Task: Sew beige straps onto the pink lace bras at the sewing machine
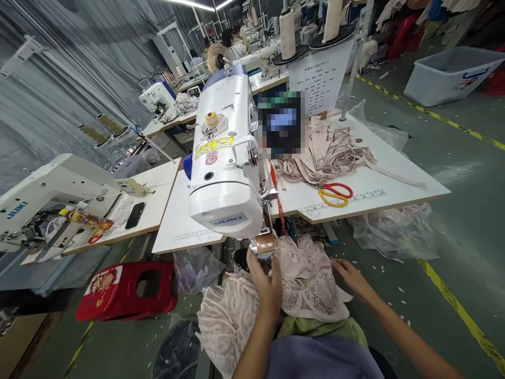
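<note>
My left hand (267, 281) is raised under the head of a white sewing machine (223, 195). Its thumb and fingers close around the rounded metal bed end (265, 245), at the edge of a beige-pink lace garment (303, 279); part of the grip is hidden. The garment lies bunched over my lap. At its right edge my right hand (349, 273) has its fingertips together on the lace. More pale lace pieces (231, 316) hang in a heap left of my left forearm.
Beige strips (327, 152) lie piled on the white table (406, 181), with red-and-yellow-handled scissors (335, 193) in front. Left are a second machine (59, 184), a phone (135, 215) and a red stool (126, 289). A grey bin (450, 76) stands far right.
</note>
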### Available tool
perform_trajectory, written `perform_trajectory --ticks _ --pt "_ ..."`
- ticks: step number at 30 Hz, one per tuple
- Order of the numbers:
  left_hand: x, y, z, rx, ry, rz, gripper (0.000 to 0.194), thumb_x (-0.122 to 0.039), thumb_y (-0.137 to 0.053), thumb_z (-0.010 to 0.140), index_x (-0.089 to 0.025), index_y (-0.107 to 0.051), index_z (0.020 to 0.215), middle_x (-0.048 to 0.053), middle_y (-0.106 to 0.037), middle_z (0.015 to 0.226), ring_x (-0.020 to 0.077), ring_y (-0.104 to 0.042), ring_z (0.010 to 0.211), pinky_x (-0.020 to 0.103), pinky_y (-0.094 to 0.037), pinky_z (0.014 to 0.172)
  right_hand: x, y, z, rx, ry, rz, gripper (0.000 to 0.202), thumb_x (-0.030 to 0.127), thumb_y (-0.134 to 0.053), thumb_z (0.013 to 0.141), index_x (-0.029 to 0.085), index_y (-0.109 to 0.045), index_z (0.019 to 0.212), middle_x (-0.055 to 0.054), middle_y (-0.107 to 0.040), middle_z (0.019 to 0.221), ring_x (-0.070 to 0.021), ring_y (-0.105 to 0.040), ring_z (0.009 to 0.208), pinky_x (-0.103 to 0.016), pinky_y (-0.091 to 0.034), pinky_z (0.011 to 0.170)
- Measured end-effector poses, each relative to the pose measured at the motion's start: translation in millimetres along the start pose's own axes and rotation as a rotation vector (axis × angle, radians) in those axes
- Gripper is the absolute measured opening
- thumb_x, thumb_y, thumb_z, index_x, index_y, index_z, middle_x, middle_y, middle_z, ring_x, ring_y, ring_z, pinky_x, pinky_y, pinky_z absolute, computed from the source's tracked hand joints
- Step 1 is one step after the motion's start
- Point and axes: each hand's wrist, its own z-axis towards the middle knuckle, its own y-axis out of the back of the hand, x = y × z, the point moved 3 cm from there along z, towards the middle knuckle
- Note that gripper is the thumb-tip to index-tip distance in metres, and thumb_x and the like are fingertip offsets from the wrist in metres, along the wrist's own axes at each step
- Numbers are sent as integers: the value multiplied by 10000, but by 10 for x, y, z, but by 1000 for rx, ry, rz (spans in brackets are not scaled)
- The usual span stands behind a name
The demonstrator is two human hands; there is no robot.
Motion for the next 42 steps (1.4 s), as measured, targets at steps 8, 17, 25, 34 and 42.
perform_trajectory --ticks 8,17,25,34,42 --pt "-189 -31 134 -8 138 -432 542 -423 -472 951 -185 -380 1429 161 -579 1337 242 -566 1259 377 -424 1084 -175 182 -142 -28 -144 199 345 518 -644 636 224 -647 817 -142 -710 976 -313 -667 999 -372 -547 849" --pt "-224 148 177 -40 113 -399 218 -365 -645 870 -176 -673 975 108 -594 1230 204 -609 1113 302 -465 977 474 -213 -540 200 151 165 515 721 -609 705 233 -629 868 -103 -690 919 -271 -660 887 -394 -547 812" --pt "-209 602 -280 222 -93 -308 90 -232 -648 873 -214 -653 784 52 -679 983 187 -641 949 301 -508 841 1183 -743 -1013 695 307 350 465 650 -542 861 212 -560 1016 -35 -650 860 -160 -639 745 -331 -534 733" --pt "-281 566 -253 214 -332 -17 224 -188 -639 862 -211 -631 1085 76 -706 1009 213 -662 936 343 -539 830 1242 -998 -1049 644 130 480 479 625 -707 743 223 -572 965 7 -609 842 -137 -604 752 -273 -500 697" --pt "-279 479 -190 272 -324 -46 277 -182 -571 873 -251 -688 1114 74 -706 989 216 -656 922 332 -544 805 1036 -1020 -987 662 -39 610 561 671 -782 633 204 -645 913 25 -599 733 -83 -540 628 -215 -450 615"
